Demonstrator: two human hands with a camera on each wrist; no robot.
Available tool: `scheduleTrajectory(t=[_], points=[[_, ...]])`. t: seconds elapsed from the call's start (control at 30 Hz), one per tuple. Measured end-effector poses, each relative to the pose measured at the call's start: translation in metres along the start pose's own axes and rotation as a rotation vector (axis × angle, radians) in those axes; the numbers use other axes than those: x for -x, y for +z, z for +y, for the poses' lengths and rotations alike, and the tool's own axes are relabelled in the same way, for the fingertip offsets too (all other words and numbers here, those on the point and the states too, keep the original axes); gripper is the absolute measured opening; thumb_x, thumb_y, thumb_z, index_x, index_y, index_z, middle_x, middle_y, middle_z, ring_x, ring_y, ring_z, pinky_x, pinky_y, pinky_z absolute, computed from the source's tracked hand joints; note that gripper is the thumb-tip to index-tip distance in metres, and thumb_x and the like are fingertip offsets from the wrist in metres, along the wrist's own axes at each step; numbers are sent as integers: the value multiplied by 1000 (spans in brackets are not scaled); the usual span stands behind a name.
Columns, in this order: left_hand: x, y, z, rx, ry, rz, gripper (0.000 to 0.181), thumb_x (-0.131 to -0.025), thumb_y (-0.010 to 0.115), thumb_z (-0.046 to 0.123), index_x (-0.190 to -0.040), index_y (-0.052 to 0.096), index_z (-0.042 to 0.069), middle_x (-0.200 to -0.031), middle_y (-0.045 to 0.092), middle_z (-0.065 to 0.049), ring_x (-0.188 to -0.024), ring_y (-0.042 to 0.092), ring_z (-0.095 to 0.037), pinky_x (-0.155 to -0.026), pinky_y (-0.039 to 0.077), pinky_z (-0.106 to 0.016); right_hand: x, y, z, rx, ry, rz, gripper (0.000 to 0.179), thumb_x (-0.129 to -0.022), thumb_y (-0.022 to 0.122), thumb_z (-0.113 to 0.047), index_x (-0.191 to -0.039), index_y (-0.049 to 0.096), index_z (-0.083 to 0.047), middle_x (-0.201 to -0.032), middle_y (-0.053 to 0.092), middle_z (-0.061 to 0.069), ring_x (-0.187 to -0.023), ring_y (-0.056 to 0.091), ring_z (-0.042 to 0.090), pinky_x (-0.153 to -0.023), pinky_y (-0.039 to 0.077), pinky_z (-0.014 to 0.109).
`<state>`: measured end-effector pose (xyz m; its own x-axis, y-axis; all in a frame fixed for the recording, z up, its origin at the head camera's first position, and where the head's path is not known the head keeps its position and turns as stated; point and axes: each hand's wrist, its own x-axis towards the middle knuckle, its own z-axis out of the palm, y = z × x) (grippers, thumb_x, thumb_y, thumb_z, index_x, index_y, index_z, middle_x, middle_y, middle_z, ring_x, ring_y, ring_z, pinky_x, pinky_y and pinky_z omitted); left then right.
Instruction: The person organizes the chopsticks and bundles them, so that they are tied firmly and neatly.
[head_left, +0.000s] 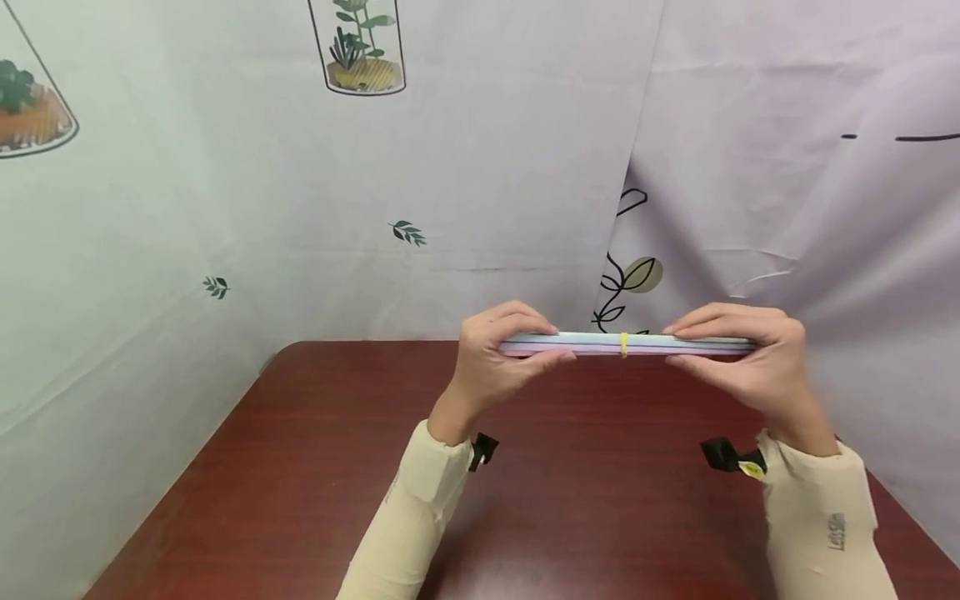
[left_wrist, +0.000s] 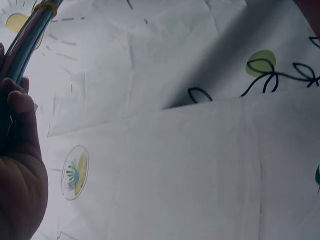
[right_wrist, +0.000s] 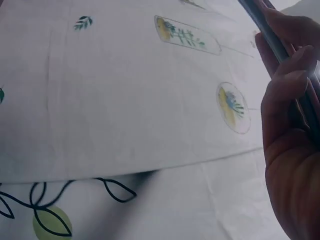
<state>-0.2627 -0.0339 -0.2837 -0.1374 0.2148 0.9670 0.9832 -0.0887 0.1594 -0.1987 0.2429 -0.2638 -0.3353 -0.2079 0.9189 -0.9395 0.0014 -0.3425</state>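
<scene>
A long, thin bundle (head_left: pixel 590 343) in pastel layers of light blue, lilac and pink is held level above the far part of the table. Around its middle runs a yellow rubber band (head_left: pixel 623 345). My left hand (head_left: pixel 487 357) pinches the left end, fingers on top and thumb beneath. At the other end my right hand (head_left: pixel 772 354) grips it the same way. The left wrist view has the banded bundle (left_wrist: pixel 29 40) at its upper left edge; in the right wrist view the bundle (right_wrist: pixel 270 35) slants through the fingers. What the layers are, I cannot tell.
A dark red-brown table (head_left: pixel 592 500) spreads below both arms. White cloth (head_left: pixel 495 167) printed with plants and jars hangs behind and at the sides. Cream sleeves cover the forearms, with a black strap piece (head_left: pixel 720 455) near the right wrist.
</scene>
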Motion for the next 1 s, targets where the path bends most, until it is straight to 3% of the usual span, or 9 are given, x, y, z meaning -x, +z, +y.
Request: scheduleTrajectory(t=[0.17,0.3,0.4,0.6,0.67,0.7,0.83,0.9,1.0], points=[[1,7,0,29,-12,13,32,-58,93,-1,-84,74,1,-88,70,-11,-81,68,-19,-68,55,-30,2,-8,-2,-44,12,-8,29,-53,81,26,-79,69,19,-85,71,22,-80,70,21,-67,53,19],[-1,9,0,44,20,23,32,-56,93,-2,-81,73,2,-86,71,-11,-79,69,-17,-67,55,-29,2,-11,-5,-73,89,-17,35,-50,76,34,-81,68,21,-84,72,22,-60,67,17,-50,50,20],[-3,10,0,46,34,-5,34,-55,94,1,-82,73,2,-85,71,-10,-78,69,-14,-69,56,-29,1,-11,-5,-49,125,-1,34,-50,73,36,-80,68,20,-81,72,20,-47,59,12,-43,46,20],[-5,0,0,28,-30,-142,34,-63,92,3,-93,76,3,-95,72,-8,-88,67,-12,-75,56,-28,-7,-12,-5,18,20,-71,25,-59,82,21,-81,70,17,-81,72,20,-73,69,14,-66,52,16],[-6,-4,-1,0,-37,-157,31,-67,89,0,-95,76,2,-95,72,-8,-88,68,-14,-74,56,-28,-8,-10,-3,145,-40,-81,20,-71,85,4,-82,72,15,-80,72,18,-75,68,13,-70,50,14],[-5,-5,-2,-31,-30,-158,31,-68,88,0,-96,76,2,-95,72,-8,-87,69,-14,-74,56,-27,-8,-9,-3,258,-74,-83,21,-78,83,-6,-83,74,12,-80,72,17,-72,67,13,-70,48,14],[-3,-10,-4,-172,22,-144,32,-68,89,2,-98,77,3,-93,72,-8,-85,69,-15,-75,55,-23,-5,-3,5,709,-199,-25,44,-92,68,-43,-86,79,-1,-78,73,11,-64,60,18,-67,36,21],[-1,-12,-7,-229,47,-149,32,-69,89,6,-99,77,5,-93,71,-7,-84,68,-15,-76,54,-22,-4,0,10,791,-239,10,44,-94,64,-46,-89,80,-4,-79,74,10,-62,58,24,-66,34,24],[-1,-15,-12,-256,59,-168,32,-70,89,8,-100,77,6,-93,71,-7,-84,67,-15,-76,54,-21,-3,1,16,749,-246,43,42,-93,66,-44,-90,80,-4,-80,74,12,-64,59,25,-69,36,17]])
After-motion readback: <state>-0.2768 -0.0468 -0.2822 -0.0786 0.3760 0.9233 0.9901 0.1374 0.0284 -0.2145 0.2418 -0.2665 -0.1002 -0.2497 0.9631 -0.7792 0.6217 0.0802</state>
